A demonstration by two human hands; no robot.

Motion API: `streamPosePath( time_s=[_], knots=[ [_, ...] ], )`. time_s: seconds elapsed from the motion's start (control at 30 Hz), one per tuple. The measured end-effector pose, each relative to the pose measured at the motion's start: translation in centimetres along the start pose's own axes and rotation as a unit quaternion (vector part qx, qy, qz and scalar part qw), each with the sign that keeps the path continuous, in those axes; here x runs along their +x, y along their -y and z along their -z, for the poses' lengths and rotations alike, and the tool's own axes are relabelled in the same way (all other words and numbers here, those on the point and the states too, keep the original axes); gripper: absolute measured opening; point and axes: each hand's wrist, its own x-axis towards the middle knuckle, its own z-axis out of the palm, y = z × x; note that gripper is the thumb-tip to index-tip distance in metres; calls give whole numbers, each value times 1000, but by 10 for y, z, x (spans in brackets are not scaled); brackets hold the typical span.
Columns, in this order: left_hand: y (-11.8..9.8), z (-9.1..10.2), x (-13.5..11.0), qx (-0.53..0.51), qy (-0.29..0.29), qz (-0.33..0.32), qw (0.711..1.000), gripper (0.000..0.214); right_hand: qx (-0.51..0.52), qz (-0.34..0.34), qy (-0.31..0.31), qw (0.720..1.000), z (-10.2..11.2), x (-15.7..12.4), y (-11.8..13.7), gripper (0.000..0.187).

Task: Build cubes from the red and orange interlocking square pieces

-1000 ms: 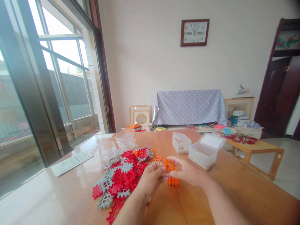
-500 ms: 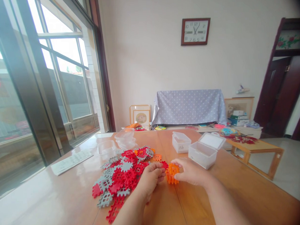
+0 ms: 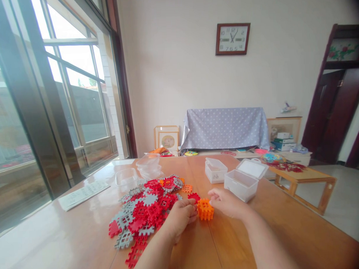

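A small squared stack of orange interlocking plastic tiles (image 3: pixel 205 210) stands on the wooden table between my two hands. To its left is my left hand (image 3: pixel 182 216), fingers loosely bent towards it, nothing visible in them; I cannot tell whether the fingertips touch the stack. On the other side, my right hand (image 3: pixel 227 203) is just off the stack, its thumb and fingers curved and apart, holding nothing I can see. A red tile (image 3: pixel 194 196) lies right behind the stack. Beside my left forearm spreads a heap of red and grey tiles (image 3: pixel 147 210).
A loose orange tile (image 3: pixel 187 188) lies behind the hands. Two clear lidded boxes, one closed (image 3: pixel 216 172) and one with its lid open (image 3: pixel 240 187), stand at the right. Clear tubs (image 3: pixel 148 167) and a printed sheet (image 3: pixel 84 194) are at the left.
My right hand has let go of the orange stack and drawn slightly right. The stack's top now shows uncovered. My left hand stays almost where it was.
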Motion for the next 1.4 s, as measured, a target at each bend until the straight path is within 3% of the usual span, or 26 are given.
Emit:
streamPosePath(
  time_s=[0.13, 0.27, 0.7, 1.03, 1.23, 1.4],
  knots=[
    [0, -2, -3, 28, 10, -8, 1000, 39, 3, -7, 22, 1000, 1, 0, -3, 59],
    [-1, -3, -5, 41, 16, -9, 999, 39, 21, 11, 91, 996, 1, -6, 4, 77],
    [1, -3, -4, 60, 45, -28, 997, 32, -5, 18, 61, 998, -6, -4, 4, 41],
    [-1, -6, -9, 62, -2, -11, 998, 34, 16, -23, 74, 997, 4, -5, -4, 47],
    [-1, -8, -12, 85, -2, -10, 996, 30, -37, -80, 156, 984, 9, -2, -12, 14],
    [1, -7, -9, 90, 18, -12, 996, 30, -32, -75, 172, 982, 4, -4, -6, 17]
  ],
)
